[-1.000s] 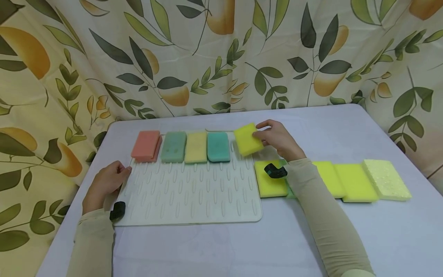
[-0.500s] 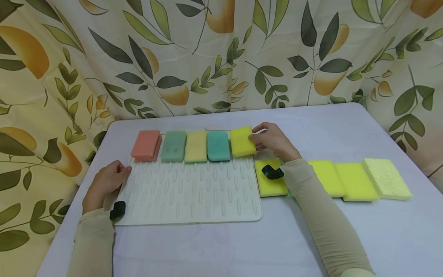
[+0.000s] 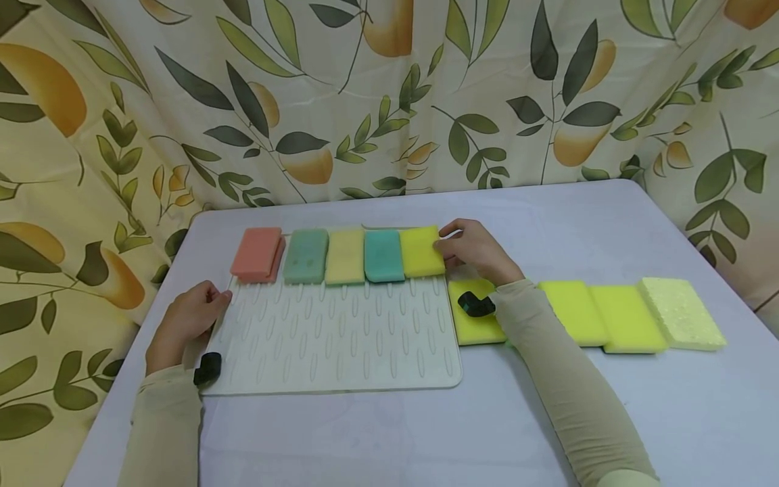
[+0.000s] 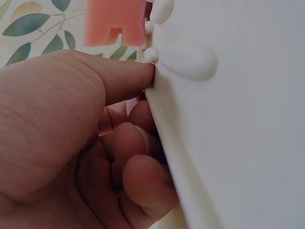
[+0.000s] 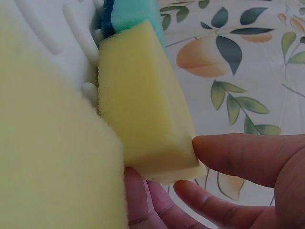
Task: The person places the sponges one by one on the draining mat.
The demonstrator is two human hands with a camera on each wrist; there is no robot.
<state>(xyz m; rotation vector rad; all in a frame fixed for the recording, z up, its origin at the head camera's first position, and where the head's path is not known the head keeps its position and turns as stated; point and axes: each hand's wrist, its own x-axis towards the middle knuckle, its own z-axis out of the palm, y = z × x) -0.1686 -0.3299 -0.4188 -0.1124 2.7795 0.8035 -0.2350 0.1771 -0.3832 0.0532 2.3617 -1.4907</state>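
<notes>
A white drying mat (image 3: 335, 358) with raised oblong ridges lies on the table. My left hand (image 3: 190, 318) pinches its left edge, the thumb (image 4: 128, 78) on top and the other fingers curled under. Along the back of the mat runs a row: a pink sponge (image 3: 257, 253), a green sponge (image 3: 305, 256), a pale yellow sponge (image 3: 345, 257) and a teal sponge (image 3: 385, 257). At the row's right end sits a bright yellow sponge (image 3: 420, 250), close against the teal one. My right hand (image 3: 481, 250) holds this sponge's right end between its fingers, seen closely in the right wrist view.
Right of the mat lies a line of more sponges: a yellow sponge (image 3: 475, 328) beside the mat, two overlapping yellow sponges (image 3: 627, 321) and a paler speckled one (image 3: 681, 314). My right sleeve (image 3: 566, 372) covers part of that line. A leaf-patterned curtain (image 3: 389, 101) hangs behind the table.
My right hand has moved left and down with the yellow sponge, which has gone from tilted to straight beside the teal sponge. My left hand has stayed at the mat's edge.
</notes>
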